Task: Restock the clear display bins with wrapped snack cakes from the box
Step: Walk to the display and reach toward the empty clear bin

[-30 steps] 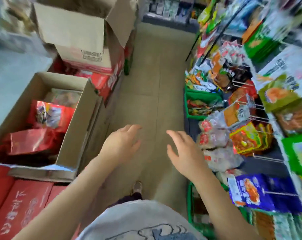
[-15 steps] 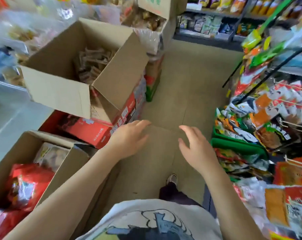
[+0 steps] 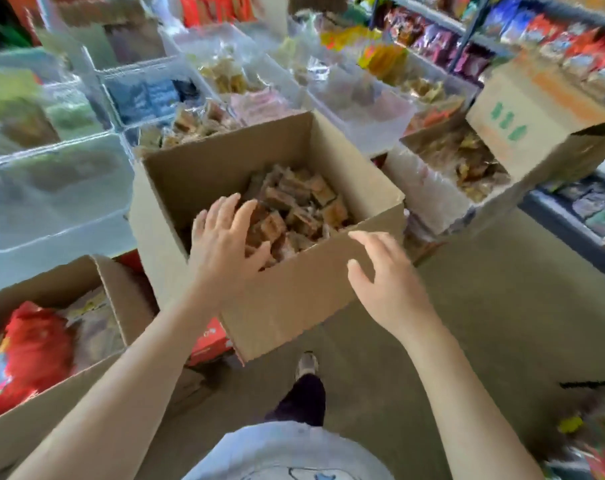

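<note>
Standing on a tan floor point(image 3: 502, 323), a person in a pale printed shirt point(image 3: 287, 452) reaches both bare arms forward, one shoe point(image 3: 306, 364) showing below. Nearest on their left sits an open carton point(image 3: 51, 403) holding a red bag point(image 3: 27, 355).

Straight ahead is the open cardboard box point(image 3: 287, 306), tilted corner-on toward them. The left hand point(image 3: 225, 240) hovers over its near inner edge, palm down, fingers point(image 3: 221, 209) spread apart and holding nothing, just above the wrapped snack cakes point(image 3: 294, 206). Those cakes, brown and tan in clear wrappers, lie heaped in the box's far right part. The right hand point(image 3: 386, 275) is outside the box beside its near right wall, fingers apart and slightly curled, empty; whether it touches the cardboard cannot be told.

A red carton point(image 3: 211, 344) shows beneath the box.

Beyond the box stand the clear display bins point(image 3: 69, 188), blurred; one just behind the box's back wall holds similar brown cakes point(image 3: 197, 123). To the right, another cardboard box point(image 3: 536, 112) with green marks rests over a bin of tan snacks point(image 3: 467, 164). Farthest back, shelves point(image 3: 502, 32) carry colourful packets.
</note>
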Demonstrator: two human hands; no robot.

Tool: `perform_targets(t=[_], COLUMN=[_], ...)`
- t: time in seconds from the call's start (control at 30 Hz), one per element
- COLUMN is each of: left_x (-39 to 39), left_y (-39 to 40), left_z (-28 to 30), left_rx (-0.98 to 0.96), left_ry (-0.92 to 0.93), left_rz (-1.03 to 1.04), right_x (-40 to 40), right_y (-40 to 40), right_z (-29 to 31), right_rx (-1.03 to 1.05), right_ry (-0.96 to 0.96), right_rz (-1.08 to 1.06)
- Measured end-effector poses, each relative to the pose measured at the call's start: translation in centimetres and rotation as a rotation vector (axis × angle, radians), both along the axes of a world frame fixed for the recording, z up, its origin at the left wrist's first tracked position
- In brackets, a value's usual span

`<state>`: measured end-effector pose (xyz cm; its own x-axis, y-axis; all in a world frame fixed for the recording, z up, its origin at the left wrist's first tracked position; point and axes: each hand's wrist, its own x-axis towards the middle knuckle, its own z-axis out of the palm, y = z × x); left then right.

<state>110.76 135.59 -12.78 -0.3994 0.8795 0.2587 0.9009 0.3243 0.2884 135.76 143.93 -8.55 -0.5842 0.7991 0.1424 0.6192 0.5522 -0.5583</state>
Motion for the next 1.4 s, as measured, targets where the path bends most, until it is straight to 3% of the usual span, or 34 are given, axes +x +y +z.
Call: perform_targets(t=[0.17, 0.37, 0.47, 0.6, 0.7, 0.77, 0.87, 0.93, 1.1, 1.2, 1.3, 1.4], left_x=[-3.3, -2.7, -2.8, -2.7, -2.6, -2.6, -2.5, -2.3, -1.4, -1.3, -1.2, -2.3], left_y=[3.3, 4.2, 4.4, 3.9, 3.9, 3.9, 3.7, 3.9, 5.0, 5.8, 6.5, 6.2], left_z=[-0.4, -0.7, -0.8, -0.7, -0.9, -1.2, -1.1, -0.5, 0.9, 2.0, 3.8, 5.2], left_rx=[-0.119, -0.209, -0.234, -0.302, -0.296, -0.255, -0.160, -0.110, 0.037, 0.115, 0.223, 0.354], left_ry=[-0.064, -0.093, -0.064, -0.020, -0.002, 0.014, -0.014, -0.055, -0.046, 0.014, -0.289, -0.923], left_rz=[0.304, 0.368, 0.387, 0.409, 0.421, 0.424, 0.453, 0.447, 0.367, 0.331, 0.436, 0.620], right_x=[-7.4, -15.6, -20.5, -23.6, -23.5, -23.3, -22.8, -22.2, -21.4, -21.7, -22.0, -22.2], right_y=[9.5, 17.0, 18.7, 18.8, 19.3, 19.8, 19.8, 19.3, 17.7, 17.5, 17.5, 17.5], right_z=[-0.4, -2.4, -4.1, -6.8, -7.6, -6.7, -4.4, -3.8, -2.5, -1.9, -2.1, -1.9], right_rx=[-0.037, -0.200, -0.155, -0.092, -0.147, -0.356, -1.143, -1.508, -1.658, -1.586, -1.474, -1.379], right_ry=[-0.138, -0.250, -0.287, -0.588, -0.500, -0.254, 0.130, 0.249, 0.192, 0.013, -0.129, -0.110], right_rz=[0.232, 0.450, 0.500, 0.557, 0.521, 0.461, 0.397, 0.419, 0.505, 0.597, 0.536, 0.506])
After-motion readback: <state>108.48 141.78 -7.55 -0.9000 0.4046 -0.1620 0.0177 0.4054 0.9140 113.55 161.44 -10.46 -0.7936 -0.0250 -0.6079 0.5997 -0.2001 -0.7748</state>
